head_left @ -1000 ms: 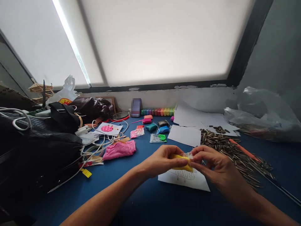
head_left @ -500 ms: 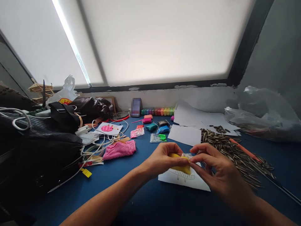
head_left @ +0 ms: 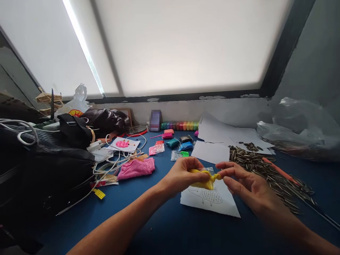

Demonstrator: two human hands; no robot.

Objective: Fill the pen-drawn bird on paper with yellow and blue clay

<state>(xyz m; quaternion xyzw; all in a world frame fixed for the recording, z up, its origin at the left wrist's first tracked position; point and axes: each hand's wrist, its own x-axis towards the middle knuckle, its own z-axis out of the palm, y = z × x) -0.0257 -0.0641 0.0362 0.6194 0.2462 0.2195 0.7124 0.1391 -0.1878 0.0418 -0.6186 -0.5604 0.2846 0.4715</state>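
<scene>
Head view: the yellow clay (head_left: 206, 185) was between the two hands, above the sketch sheet (head_left: 223, 208) and clear of the surface (head_left: 164, 226). Main lump sat in the left hand (head_left: 180, 177), under the thumb; a narrow tab stuck out past the left fingers to the right fingertips. Clear bag (head_left: 209, 170) showed along the lump's upper edge; how much of the lump it covered, can't tell.

Long axis ran roughly left-right across the view. Lump's right end dipped a bit; the tab pointed right, tilted slightly up, with a knobby end.

Left fingers were closed, clay pinched between thumb on the near side and curled fingers behind. Right hand (head_left: 251, 189): index and thumb tips close together at the tab's end, index touching it. Can't tell if the thumb bore on it too, so grip unconfirmed. Remaining right fingers were bent, loosely apart, only partly visible.

Nearby: sheet lay flat below the hands, pencil animal with a patterned body partly showing. Seeds (head_left: 247, 159) were piled beyond the right hand, orange stick (head_left: 280, 171) lying across them. Green packet (head_left: 185, 154) and blue packet (head_left: 186, 146) lay beyond the left hand, pink cloth (head_left: 136, 167) off to its left.
</scene>
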